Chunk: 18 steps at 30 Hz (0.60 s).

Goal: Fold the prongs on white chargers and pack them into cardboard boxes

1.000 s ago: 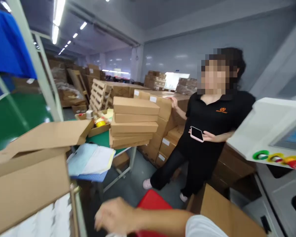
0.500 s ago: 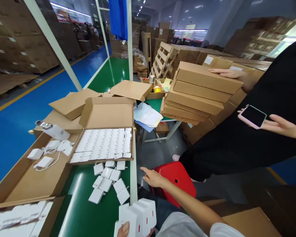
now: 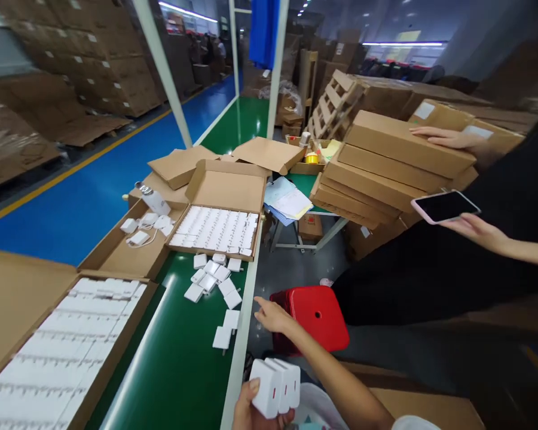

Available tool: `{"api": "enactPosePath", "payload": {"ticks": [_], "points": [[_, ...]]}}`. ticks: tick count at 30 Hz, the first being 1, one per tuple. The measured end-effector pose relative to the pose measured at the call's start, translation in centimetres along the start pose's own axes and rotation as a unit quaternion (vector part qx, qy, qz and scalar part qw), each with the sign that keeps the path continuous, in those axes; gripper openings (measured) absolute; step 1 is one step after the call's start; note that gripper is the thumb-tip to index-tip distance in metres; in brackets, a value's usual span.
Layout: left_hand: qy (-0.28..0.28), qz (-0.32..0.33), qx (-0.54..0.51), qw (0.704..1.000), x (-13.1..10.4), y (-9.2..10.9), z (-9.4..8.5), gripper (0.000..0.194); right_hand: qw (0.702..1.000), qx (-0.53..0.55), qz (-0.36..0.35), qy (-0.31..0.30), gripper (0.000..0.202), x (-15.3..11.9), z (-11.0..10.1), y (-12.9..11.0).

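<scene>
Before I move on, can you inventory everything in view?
Held chargers: three, white, left hand
Loose chargers: about twelve, white, worktop
Worktop: one, green, centre
Filled boxes: two, brown, left and centre
Bottle: one, white, near cables
Cables: white, uncountable, open box
Papers: several, white and blue, small table
Tape: one, yellow, behind papers
Stacked boxes: several, brown, right
Stool: one, red, right of worktop
Phone: one, pink-edged, co-worker
Background: blurred
Left hand: one, bottom centre
Right hand: one, empty, near stool
</scene>
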<state>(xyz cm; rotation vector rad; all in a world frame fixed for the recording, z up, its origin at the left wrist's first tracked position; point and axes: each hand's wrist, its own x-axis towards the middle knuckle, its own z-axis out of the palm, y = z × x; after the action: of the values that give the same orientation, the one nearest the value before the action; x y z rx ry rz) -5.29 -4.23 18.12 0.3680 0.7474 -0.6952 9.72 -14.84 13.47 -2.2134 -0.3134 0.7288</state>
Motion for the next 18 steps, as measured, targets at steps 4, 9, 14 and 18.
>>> {"api": "enactPosePath", "payload": {"ticks": [4,9,14,18], "points": [[0.010,0.075,-0.080,0.994,0.1,-2.5,-0.2,0.035,0.999,-0.016,-0.031,-0.038,0.047,-1.1,2.1,1.0],[0.086,0.172,-0.198,0.961,2.0,-5.8,-3.1,0.040,0.987,-0.077,0.022,-0.142,0.042,-3.8,6.6,8.7],[0.287,0.430,-0.042,0.855,1.3,-4.0,-8.6,0.051,0.971,-0.151,0.078,-0.166,0.046,-2.7,9.9,16.8],[0.553,0.465,0.421,0.548,-0.4,1.7,-15.4,0.074,0.964,-0.215,0.142,-0.069,0.051,0.5,9.8,22.7]]}}
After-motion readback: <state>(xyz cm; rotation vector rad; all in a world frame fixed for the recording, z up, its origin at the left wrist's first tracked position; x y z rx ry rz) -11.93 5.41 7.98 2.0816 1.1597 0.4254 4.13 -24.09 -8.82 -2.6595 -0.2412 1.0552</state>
